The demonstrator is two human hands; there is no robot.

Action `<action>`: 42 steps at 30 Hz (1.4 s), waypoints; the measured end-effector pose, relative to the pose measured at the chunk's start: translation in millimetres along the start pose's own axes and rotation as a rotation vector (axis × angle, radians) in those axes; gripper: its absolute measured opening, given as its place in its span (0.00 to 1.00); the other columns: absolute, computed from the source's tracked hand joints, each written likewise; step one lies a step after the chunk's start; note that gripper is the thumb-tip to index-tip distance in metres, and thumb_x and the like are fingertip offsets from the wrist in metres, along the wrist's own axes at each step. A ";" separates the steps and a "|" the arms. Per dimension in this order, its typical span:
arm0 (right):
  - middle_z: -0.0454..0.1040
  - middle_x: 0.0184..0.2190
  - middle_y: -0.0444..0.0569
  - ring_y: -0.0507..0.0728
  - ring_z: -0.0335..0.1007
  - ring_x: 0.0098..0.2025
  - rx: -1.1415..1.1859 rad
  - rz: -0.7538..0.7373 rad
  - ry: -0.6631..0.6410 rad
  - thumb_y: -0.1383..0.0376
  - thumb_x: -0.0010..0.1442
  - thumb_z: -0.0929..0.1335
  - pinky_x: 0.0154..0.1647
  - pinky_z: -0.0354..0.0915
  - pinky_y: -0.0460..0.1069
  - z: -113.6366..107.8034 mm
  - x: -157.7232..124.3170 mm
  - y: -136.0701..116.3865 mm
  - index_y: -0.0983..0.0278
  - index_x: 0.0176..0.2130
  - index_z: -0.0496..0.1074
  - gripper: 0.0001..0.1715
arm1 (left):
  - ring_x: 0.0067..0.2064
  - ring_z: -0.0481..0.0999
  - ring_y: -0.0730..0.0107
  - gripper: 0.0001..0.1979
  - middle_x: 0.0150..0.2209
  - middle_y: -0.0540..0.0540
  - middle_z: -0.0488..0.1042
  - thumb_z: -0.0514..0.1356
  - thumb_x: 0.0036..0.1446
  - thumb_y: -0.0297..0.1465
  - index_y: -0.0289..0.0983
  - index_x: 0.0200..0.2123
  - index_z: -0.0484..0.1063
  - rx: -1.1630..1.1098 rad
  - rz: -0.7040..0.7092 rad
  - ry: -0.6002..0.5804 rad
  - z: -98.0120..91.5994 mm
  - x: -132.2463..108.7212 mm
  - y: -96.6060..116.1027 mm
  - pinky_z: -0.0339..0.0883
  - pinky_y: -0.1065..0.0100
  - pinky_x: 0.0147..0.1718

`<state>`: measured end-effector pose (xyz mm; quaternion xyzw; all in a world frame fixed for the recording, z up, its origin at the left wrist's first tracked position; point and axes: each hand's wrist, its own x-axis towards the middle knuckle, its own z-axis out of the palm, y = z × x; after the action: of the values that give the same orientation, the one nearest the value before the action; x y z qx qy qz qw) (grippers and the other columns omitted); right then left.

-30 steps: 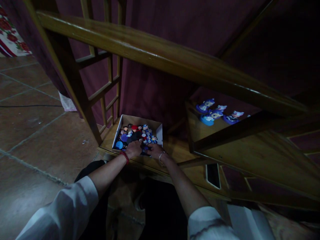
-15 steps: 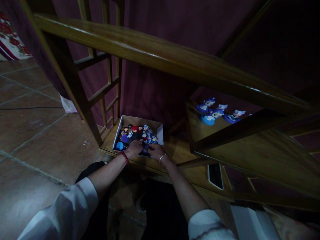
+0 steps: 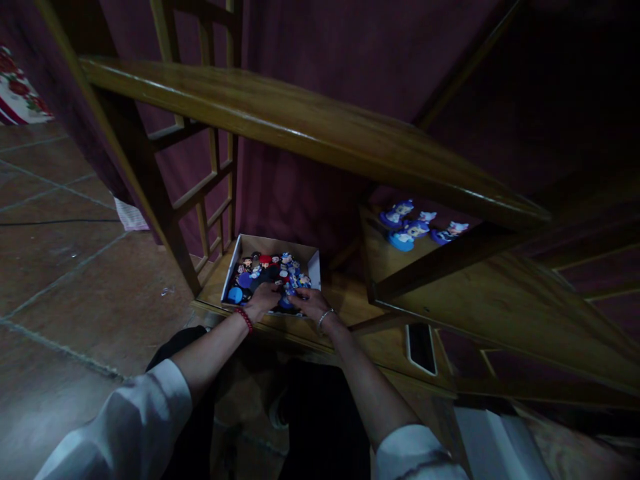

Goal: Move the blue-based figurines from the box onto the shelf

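Observation:
A shallow cardboard box (image 3: pixel 319 270) holds several small cartoon figurines (image 3: pixel 287 261) in red, black, white and blue, some on round blue or purple bases. My left hand (image 3: pixel 264 299), with a red bead bracelet, is over the box's near side, its fingers closed; what they grip is hidden. Across from it, my right hand (image 3: pixel 311 303) wears a silvery bracelet and pinches a dark blue figurine (image 3: pixel 287 300) low in the box. This figurine lies between both hands, and dim light blurs its details.
The box sits on a low wooden shelf (image 3: pixel 345 297) under a thick wooden rail (image 3: pixel 280 113). On a raised shelf (image 3: pixel 380 260) to the right stand several blue and purple figurines (image 3: pixel 410 231). A dark phone-like slab (image 3: pixel 421 348) lies farther right. Wooden lattice (image 3: pixel 215 180) borders the left.
The view has shifted slightly, moving the shelves left in the picture. My left hand has drawn a little away from the right, showing more of the blue figurine between them.

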<state>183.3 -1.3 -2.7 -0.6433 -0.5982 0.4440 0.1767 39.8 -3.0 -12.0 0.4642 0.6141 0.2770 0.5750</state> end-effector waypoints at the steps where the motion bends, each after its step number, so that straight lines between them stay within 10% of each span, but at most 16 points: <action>1: 0.72 0.26 0.44 0.51 0.66 0.26 0.014 -0.010 -0.006 0.59 0.45 0.66 0.26 0.62 0.44 0.5 -0.6 -0.6 0.67 0.34 0.72 0.17 | 0.21 0.63 0.79 0.07 0.17 0.52 0.65 0.53 0.44 0.24 0.31 0.25 0.71 -0.034 0.002 0.008 -0.2 -1.6 1.3 0.56 0.77 0.21; 13: 0.74 0.30 0.44 0.53 0.69 0.33 0.205 -0.175 -0.006 0.62 0.43 0.68 0.38 0.64 0.49 6.9 -3.2 0.4 0.66 0.35 0.71 0.17 | 0.22 0.68 0.77 0.04 0.20 0.48 0.69 0.59 0.41 0.25 0.28 0.23 0.69 -0.447 -0.094 -0.062 -14.3 -23.4 19.5 0.64 0.72 0.24; 42: 0.74 0.31 0.45 0.53 0.69 0.35 0.197 -0.276 0.123 0.67 0.47 0.64 0.40 0.64 0.49 -5.9 -90.8 -52.6 0.65 0.32 0.71 0.10 | 0.25 0.71 0.74 0.06 0.23 0.47 0.71 0.60 0.40 0.19 0.30 0.25 0.67 -0.573 0.001 -0.086 -23.4 -111.0 54.2 0.68 0.70 0.28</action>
<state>165.6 -72.0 73.0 -0.5605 -0.6226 0.4318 0.3344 20.7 -74.5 89.5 0.2948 0.4855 0.4195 0.7081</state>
